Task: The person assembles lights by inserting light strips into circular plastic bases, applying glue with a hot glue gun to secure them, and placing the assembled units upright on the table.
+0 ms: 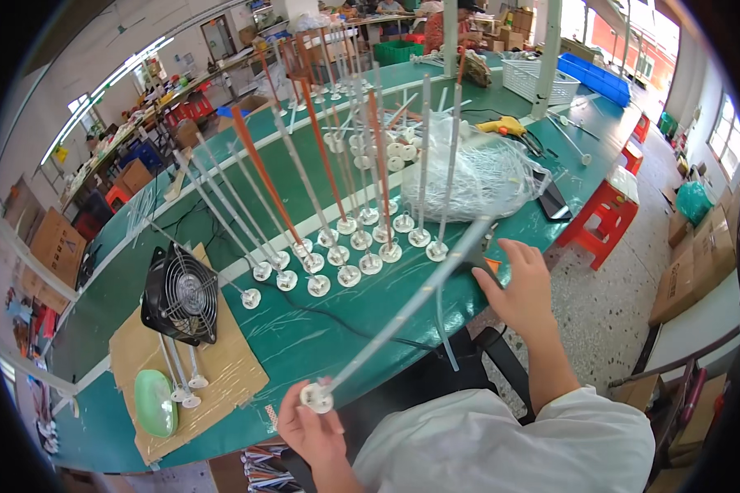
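My left hand [314,435] pinches the round white base [316,398] of a long translucent tube [403,316], low at the table's front edge. The tube slants up and away to the right. Near its far end, my right hand [522,287] is open, thumb and fingers apart, with nothing seen between them. Beyond the held tube, several similar tubes stand upright on round white bases [349,275] in rows on the green table [370,316]. Most are clear, and some are orange [263,172]. A thin clear strip [444,329] hangs over the edge near my right hand.
A black fan [181,294] stands on cardboard [230,357] at left, beside a green dish [155,403] and loose based tubes. A plastic bag of clear pieces [485,177], a yellow pistol-shaped tool [501,126] and a dark cable [329,315] lie on the table. Red stools [604,218] stand right.
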Available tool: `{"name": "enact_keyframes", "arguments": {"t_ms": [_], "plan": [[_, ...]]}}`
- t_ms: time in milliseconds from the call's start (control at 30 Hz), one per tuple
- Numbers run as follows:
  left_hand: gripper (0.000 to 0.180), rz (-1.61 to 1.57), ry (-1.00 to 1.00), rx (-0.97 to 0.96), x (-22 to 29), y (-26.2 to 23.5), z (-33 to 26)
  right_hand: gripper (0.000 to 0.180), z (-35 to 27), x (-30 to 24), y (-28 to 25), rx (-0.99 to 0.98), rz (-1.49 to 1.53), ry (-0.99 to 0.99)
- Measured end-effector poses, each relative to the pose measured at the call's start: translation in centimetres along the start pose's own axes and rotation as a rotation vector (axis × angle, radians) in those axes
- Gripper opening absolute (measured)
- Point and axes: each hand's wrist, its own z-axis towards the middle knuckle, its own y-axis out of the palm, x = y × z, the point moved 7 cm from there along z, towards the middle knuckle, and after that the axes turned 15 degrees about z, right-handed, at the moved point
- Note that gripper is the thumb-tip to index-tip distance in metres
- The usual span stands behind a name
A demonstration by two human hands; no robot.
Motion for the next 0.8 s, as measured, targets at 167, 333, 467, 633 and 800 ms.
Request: {"name": "enact_keyframes", "arguments": {"t_ms": [167, 333, 467, 633, 800], "plan": [[0.036, 0.103, -0.049, -0.131, -0.8, 3.8, 0.4, 0.06, -0.4, -5.2, 3.7, -0.594, 1.124, 0.125], [0.034, 0.044, -0.127, -0.154, -1.8, 5.1, 1.2, 0.021, -0.8, -8.4, 6.8, -0.807, 1.322, 0.372], [0.041, -0.117, -0.183, -0.153, -1.8, 4.9, 1.5, 0.006, 0.2, -10.2, 7.3, -0.749, 1.378, 0.231], [0.048, -0.178, -0.262, -0.184, -2.3, 5.7, 1.6, 0.006, 0.2, -11.1, 7.6, -0.704, 1.43, 0.222], [0.051, -0.211, -0.397, -0.158, -3.0, 5.6, 1.2, 0.006, 0.1, -11.4, 7.1, -0.68, 1.407, 0.206]]}}
